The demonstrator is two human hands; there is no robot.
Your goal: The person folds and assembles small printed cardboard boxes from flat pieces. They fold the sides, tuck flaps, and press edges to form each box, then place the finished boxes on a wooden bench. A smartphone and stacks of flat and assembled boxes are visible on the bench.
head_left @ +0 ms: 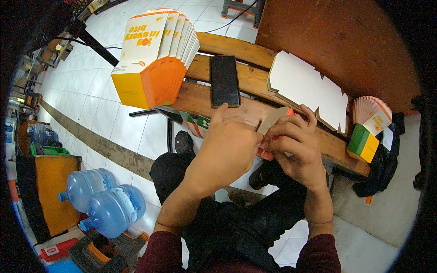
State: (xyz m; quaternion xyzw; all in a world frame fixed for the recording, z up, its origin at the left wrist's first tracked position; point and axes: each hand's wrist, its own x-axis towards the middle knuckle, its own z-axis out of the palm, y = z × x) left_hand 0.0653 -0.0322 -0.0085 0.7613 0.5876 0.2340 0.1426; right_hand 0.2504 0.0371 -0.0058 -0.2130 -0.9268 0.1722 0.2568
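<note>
Between my hands, over the near edge of the wooden bench, is a small folding carton with a grey-brown inner face and red-orange outside. My left hand closes on its left side, its back toward me and one finger pointing toward the phone. On the other side my right hand pinches the carton with bent fingers, one finger raised. Much of the carton is hidden behind my hands. A green, white and red printed piece shows beyond my left hand; whether it belongs to the same carton I cannot tell.
The slatted bench bears a black phone, a large fanned stack of orange-and-white cartons, white die-cut cardboard blanks and a smaller carton fan. Blue water jugs lie at the lower left. A brown panel stands behind.
</note>
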